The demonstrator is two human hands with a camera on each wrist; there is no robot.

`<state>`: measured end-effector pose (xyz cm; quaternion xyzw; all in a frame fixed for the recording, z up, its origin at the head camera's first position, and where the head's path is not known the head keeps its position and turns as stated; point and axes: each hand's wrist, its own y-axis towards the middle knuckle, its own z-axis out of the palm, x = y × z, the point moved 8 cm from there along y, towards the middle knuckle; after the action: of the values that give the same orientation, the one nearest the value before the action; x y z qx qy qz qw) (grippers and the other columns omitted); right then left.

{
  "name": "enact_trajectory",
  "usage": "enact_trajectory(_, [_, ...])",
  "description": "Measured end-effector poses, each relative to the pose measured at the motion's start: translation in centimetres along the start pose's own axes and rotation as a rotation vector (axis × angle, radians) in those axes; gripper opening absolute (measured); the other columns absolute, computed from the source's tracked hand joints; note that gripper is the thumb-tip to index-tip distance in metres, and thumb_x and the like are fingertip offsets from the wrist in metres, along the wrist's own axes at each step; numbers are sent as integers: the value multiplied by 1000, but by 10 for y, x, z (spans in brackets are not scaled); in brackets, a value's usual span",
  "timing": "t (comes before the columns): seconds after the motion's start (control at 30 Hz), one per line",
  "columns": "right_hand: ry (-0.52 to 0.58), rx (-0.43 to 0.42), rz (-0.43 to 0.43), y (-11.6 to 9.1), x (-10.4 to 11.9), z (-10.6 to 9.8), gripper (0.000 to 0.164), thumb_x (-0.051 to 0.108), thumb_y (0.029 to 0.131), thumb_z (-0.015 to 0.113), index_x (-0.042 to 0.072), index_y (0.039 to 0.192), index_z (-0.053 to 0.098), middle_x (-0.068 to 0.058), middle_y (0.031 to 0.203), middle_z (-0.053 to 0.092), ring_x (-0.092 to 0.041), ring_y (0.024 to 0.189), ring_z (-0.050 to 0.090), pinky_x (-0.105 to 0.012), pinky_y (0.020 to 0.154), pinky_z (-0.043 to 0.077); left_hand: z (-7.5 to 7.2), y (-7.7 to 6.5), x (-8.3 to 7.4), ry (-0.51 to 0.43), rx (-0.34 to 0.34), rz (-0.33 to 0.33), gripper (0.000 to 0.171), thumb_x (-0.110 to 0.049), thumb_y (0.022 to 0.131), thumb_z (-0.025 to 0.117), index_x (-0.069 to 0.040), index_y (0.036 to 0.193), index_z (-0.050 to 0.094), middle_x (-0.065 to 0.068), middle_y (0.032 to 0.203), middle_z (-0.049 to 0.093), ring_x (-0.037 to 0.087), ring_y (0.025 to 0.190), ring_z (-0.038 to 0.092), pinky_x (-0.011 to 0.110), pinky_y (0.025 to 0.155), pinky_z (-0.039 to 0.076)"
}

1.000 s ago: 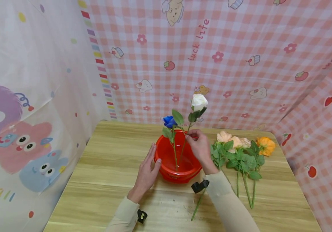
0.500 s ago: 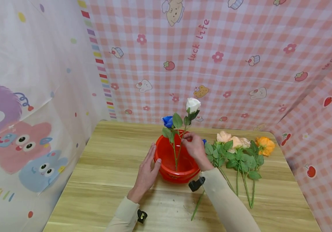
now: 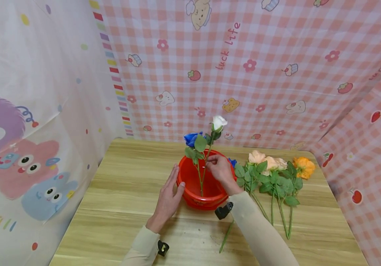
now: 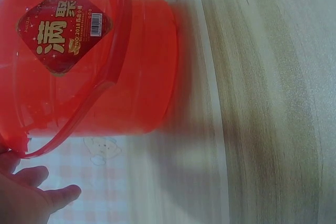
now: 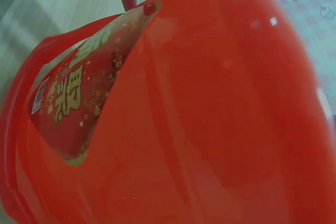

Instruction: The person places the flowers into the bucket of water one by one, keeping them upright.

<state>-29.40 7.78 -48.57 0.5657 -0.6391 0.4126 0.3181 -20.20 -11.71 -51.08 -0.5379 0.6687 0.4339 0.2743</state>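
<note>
A red plastic bucket [image 3: 201, 201] stands upright on the table. My right hand [image 3: 223, 173] is over its opening and pinches the stem of a white rose [image 3: 218, 123], whose lower end is inside. Left of it, a blue rose [image 3: 191, 139] leans in the bucket, leaves touching or overlapping the white rose's stem. My left hand [image 3: 169, 195] rests along the bucket's left side with its fingers extended. In the left wrist view, the bucket [image 4: 149, 66] shows its label and lowered handle [image 4: 100, 95]. The right wrist view is filled by the bucket's wall [image 5: 220, 108]; the pinch is hidden there.
Right of the bucket lie peach roses [image 3: 257, 157], an orange flower [image 3: 304, 168] and another blue flower [image 3: 232, 162], partly hidden. A green stem [image 3: 226, 238] sticks out near my right sleeve. Water drops spot the wooden table [image 3: 117, 207]. Patterned cloth [image 3: 177, 85] hangs behind.
My right hand has moved left and slightly down with the white rose, bringing it closer to the blue one. The blue rose has turned and shifted slightly left. My left hand has stayed put.
</note>
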Motion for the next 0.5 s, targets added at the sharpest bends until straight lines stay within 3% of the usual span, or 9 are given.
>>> enact_trajectory(0.3, [-147,62,-81,-16,13,-5,40,13,100,65,1,138,63,-16,134,67,-34,126,61,-50,103,52,2,0,2,-3,13,-13,60,-27,109,51,-9,163,31,2,170,25,21,155,26,45,123,27])
enact_trajectory(0.5, [-172,13,-187,-29,21,-15,40,18,101,65,3,138,63,-15,134,67,-33,123,63,-52,99,54,2,0,2,-4,13,-13,60,-28,110,51,-10,163,31,2,170,25,20,155,26,45,123,27])
